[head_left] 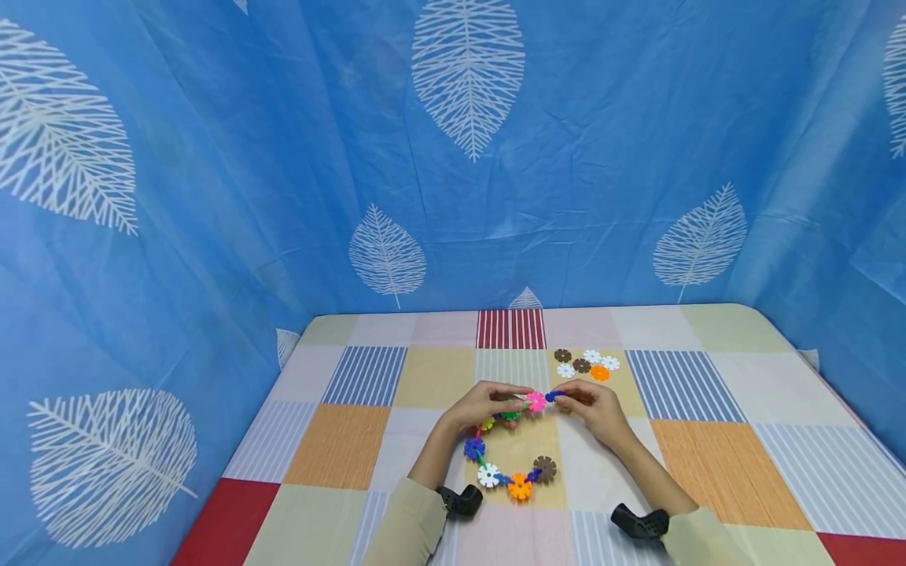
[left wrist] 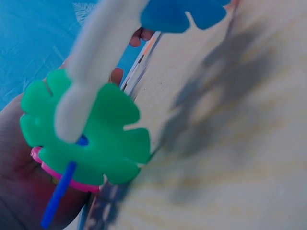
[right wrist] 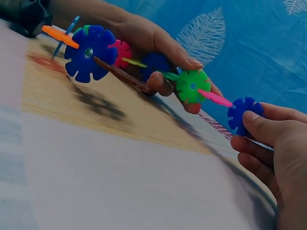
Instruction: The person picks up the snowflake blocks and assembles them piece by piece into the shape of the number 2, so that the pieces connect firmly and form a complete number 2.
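A chain of slotted plastic flower discs, in many colours, curves from my left hand towards me, ending in a brown disc. My left fingers hold the chain near its far end, around a green disc. Out from that green piece juts a pink disc, seen edge-on in the right wrist view. Between thumb and fingers my right hand pinches a blue disc, its edge meeting the pink one. In the left wrist view another green disc fills the foreground.
Loose discs lie beyond my right hand: white ones, brown ones and an orange one. A patchwork cloth covers the table. Blue leaf-print curtains hang behind it and at both sides.
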The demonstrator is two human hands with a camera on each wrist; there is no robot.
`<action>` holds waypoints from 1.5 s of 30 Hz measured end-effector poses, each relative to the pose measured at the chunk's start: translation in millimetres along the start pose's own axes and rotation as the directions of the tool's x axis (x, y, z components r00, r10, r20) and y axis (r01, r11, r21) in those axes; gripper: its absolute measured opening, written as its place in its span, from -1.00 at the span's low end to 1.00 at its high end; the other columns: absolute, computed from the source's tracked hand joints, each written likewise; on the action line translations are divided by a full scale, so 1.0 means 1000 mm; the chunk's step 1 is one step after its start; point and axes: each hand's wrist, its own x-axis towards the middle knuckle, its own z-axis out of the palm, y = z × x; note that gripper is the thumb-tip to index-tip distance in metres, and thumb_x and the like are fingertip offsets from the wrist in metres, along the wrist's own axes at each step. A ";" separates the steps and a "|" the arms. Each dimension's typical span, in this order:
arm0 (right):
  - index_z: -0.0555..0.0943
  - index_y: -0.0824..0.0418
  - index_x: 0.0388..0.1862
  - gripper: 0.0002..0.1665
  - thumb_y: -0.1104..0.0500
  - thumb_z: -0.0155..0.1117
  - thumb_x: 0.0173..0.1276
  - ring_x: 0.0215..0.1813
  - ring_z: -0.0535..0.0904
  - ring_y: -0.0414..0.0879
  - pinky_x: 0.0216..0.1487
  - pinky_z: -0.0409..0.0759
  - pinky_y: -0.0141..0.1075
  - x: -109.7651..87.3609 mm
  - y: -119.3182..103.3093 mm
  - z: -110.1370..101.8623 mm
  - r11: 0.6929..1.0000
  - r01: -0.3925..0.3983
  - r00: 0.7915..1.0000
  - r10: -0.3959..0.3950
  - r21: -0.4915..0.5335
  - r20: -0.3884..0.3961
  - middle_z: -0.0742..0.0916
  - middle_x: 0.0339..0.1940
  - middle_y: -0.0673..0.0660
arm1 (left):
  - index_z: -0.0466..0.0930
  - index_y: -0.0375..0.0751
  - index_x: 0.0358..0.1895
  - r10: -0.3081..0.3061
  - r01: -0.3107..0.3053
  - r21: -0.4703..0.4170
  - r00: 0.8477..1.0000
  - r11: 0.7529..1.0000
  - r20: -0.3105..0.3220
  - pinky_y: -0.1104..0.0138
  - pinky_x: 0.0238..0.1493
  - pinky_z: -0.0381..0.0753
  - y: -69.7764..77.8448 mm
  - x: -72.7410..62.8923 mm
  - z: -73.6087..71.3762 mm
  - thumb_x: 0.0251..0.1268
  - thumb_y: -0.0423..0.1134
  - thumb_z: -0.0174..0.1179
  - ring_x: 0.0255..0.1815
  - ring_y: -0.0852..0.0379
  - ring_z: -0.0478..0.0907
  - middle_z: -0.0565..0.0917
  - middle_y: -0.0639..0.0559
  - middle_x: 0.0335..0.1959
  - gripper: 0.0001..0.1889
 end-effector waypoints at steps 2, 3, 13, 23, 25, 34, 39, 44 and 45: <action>0.67 0.26 -0.27 -0.87 0.37 0.25 0.21 -0.35 0.63 -0.13 -0.36 0.60 -0.38 -0.001 0.008 0.000 1.000 0.020 1.000 -0.020 -0.022 0.004 0.71 -0.30 0.17 | 0.55 -0.15 0.12 0.002 -0.002 0.015 1.000 1.000 -0.003 0.28 -0.31 0.63 0.000 0.000 0.001 0.28 -0.26 0.14 -0.50 0.12 0.60 0.65 -0.03 -0.08 -0.66; 0.67 0.24 -0.28 -0.88 0.35 0.26 0.20 -0.33 0.63 -0.15 -0.34 0.60 -0.39 -0.002 0.008 0.001 0.999 0.033 0.999 -0.033 -0.038 0.008 0.71 -0.30 0.14 | 0.55 -0.15 0.12 0.004 -0.003 0.026 1.000 1.000 -0.006 0.29 -0.31 0.63 -0.001 0.000 0.001 0.28 -0.25 0.15 -0.50 0.13 0.60 0.65 -0.02 -0.08 -0.66; 0.69 0.23 -0.30 -0.82 0.43 0.27 0.16 -0.36 0.66 -0.11 -0.33 0.60 -0.45 -0.002 0.006 0.001 0.972 0.187 0.982 -0.183 -0.139 0.040 0.72 -0.36 0.09 | 0.58 -0.21 0.06 0.004 -0.004 0.063 1.000 0.998 -0.014 0.40 -0.44 0.56 0.000 0.000 0.002 0.28 -0.32 0.14 -0.55 0.17 0.58 0.67 -0.07 -0.12 -0.71; 0.63 0.42 -0.30 -0.79 0.58 0.19 0.12 -0.44 0.64 0.07 -0.39 0.61 -0.38 -0.002 -0.007 0.004 0.975 0.210 0.978 -0.208 -0.067 0.025 0.69 -0.39 0.28 | 0.58 -0.22 0.07 -0.019 0.019 0.054 1.000 0.998 -0.008 0.34 -0.42 0.61 -0.001 0.001 0.001 0.28 -0.30 0.14 -0.55 0.12 0.59 0.67 -0.06 -0.13 -0.70; 0.64 0.38 -0.29 -0.78 0.57 0.20 0.13 -0.42 0.65 0.01 -0.38 0.61 -0.40 -0.002 -0.001 0.004 0.976 0.204 0.979 -0.203 -0.078 0.024 0.70 -0.38 0.25 | 0.58 -0.20 0.07 -0.020 0.020 0.052 1.000 0.998 -0.012 0.34 -0.42 0.61 -0.001 0.001 0.002 0.28 -0.28 0.15 -0.55 0.15 0.58 0.67 -0.05 -0.13 -0.70; 0.68 0.25 -0.30 -0.81 0.45 0.27 0.15 -0.34 0.67 -0.17 -0.29 0.60 -0.43 -0.002 0.009 0.005 0.972 0.220 0.975 -0.215 -0.084 0.063 0.72 -0.35 0.10 | 0.58 -0.23 0.06 -0.012 0.012 0.032 1.000 0.999 -0.011 0.30 -0.37 0.63 -0.001 0.000 0.004 0.25 -0.31 0.17 -0.54 0.13 0.59 0.67 -0.09 -0.13 -0.70; 0.68 0.26 -0.31 -0.82 0.46 0.25 0.16 -0.39 0.68 -0.04 -0.33 0.62 -0.36 -0.003 0.009 0.006 0.981 0.195 0.976 -0.193 -0.010 0.096 0.72 -0.38 0.12 | 0.59 -0.25 0.04 -0.003 0.005 0.072 1.000 0.997 -0.027 0.41 -0.42 0.56 -0.001 -0.001 0.005 0.25 -0.35 0.16 -0.54 0.17 0.57 0.67 -0.10 -0.14 -0.71; 0.68 0.24 -0.30 -0.82 0.45 0.26 0.16 -0.38 0.68 -0.04 -0.32 0.62 -0.38 -0.003 0.009 0.006 0.980 0.191 0.978 -0.187 -0.045 0.091 0.72 -0.37 0.11 | 0.59 -0.25 0.04 -0.003 0.005 0.070 1.000 0.998 -0.024 0.43 -0.44 0.55 0.000 -0.001 0.006 0.26 -0.36 0.15 -0.53 0.17 0.56 0.67 -0.09 -0.14 -0.71; 0.68 0.23 -0.29 -0.82 0.42 0.27 0.16 -0.37 0.68 -0.07 -0.31 0.62 -0.39 -0.003 0.009 0.005 0.980 0.188 0.979 -0.182 -0.065 0.090 0.72 -0.36 0.10 | 0.58 -0.27 0.05 -0.004 0.005 0.062 1.000 0.998 -0.017 0.41 -0.43 0.57 0.001 -0.001 0.006 0.26 -0.37 0.15 -0.53 0.15 0.56 0.67 -0.10 -0.13 -0.70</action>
